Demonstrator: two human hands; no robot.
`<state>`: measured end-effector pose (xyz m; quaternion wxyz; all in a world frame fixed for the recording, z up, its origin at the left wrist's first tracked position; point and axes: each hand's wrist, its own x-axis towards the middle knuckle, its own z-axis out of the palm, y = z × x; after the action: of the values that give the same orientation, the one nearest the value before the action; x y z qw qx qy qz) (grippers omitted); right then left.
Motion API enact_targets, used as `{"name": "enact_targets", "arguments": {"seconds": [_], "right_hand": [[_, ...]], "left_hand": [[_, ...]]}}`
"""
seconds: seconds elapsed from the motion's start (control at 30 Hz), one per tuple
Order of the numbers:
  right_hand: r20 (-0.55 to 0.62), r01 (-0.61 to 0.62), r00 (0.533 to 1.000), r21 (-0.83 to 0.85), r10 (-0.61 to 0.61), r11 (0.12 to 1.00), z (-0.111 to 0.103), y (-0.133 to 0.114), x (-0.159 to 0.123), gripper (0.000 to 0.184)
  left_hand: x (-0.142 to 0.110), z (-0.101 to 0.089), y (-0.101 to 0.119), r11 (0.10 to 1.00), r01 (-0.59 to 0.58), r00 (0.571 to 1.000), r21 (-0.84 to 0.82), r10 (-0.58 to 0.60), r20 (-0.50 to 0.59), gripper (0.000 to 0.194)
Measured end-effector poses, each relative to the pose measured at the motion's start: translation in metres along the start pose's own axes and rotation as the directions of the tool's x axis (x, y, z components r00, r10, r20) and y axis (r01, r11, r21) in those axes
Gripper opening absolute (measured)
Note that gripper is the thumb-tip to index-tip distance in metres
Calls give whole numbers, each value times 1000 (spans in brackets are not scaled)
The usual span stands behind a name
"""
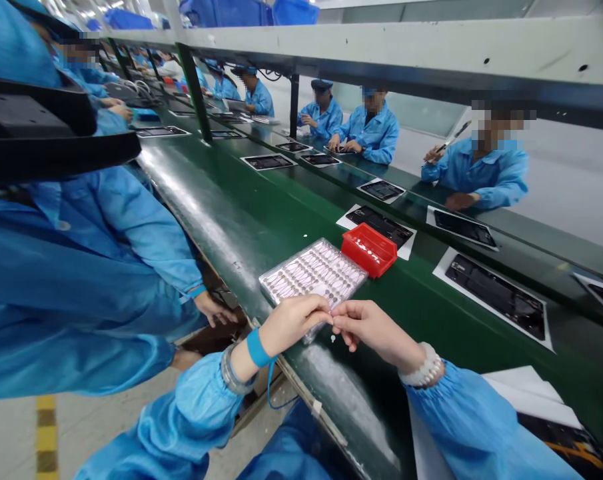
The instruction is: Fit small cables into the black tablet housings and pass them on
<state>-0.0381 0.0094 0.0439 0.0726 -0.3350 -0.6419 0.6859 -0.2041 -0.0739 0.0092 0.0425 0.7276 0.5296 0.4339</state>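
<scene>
My left hand [295, 323] and my right hand [370, 328] meet fingertip to fingertip over the front edge of a clear plastic tray [276, 293]. The fingers of both are pinched, and whatever tiny thing lies between them is too small to make out. Rows of small round parts with thin leads [314, 270] fill the tray. Just below my fingertips shows a tiny white piece [332, 339]; I cannot tell whether it hangs or lies on the bench. A red plastic bin [370, 250] stands against the tray's far right corner.
Dark device panels on white sheets [498, 293] line the green bench [221, 200]. White sheets and another panel [564, 440] lie by my right forearm. A co-worker in blue [81, 267] stands close on my left. Others sit across the bench beneath an overhead shelf [381, 53].
</scene>
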Motion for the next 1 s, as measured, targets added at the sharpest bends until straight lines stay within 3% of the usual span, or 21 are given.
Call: {"name": "enact_targets", "arguments": {"seconds": [0.23,0.4,0.5,0.6,0.7,0.83,0.93,1.0], "right_hand": [[-117,85,989,-39,-89,996,4,2,1,22],[-188,107,972,-191,-144,976,9,2,2,12],[-227,76,967,-171,-115,982,6,0,-2,9],[-249,-13,968,-68,-5,998,0,-4,-14,14],[-208,-101,972,29,104,995,-9,-6,-30,21],[-177,-151,972,33,154,988,-19,2,-56,18],[-286,-28,958,-123,-8,992,-27,14,-83,18],[-353,72,917,-311,-185,948,-29,24,-109,13]], "left_hand": [[-7,11,-2,995,-57,996,83,62,-57,23],[-3,15,1,989,21,998,145,-12,-58,17],[5,14,-5,975,98,994,199,-85,-75,14],[11,13,-7,959,120,990,258,-98,-98,25],[13,16,9,958,18,1000,285,-12,-23,40],[11,28,46,960,-159,987,229,149,63,21],[9,42,73,986,-129,990,103,122,69,25],[6,55,90,996,-84,986,-10,85,145,27]]}}
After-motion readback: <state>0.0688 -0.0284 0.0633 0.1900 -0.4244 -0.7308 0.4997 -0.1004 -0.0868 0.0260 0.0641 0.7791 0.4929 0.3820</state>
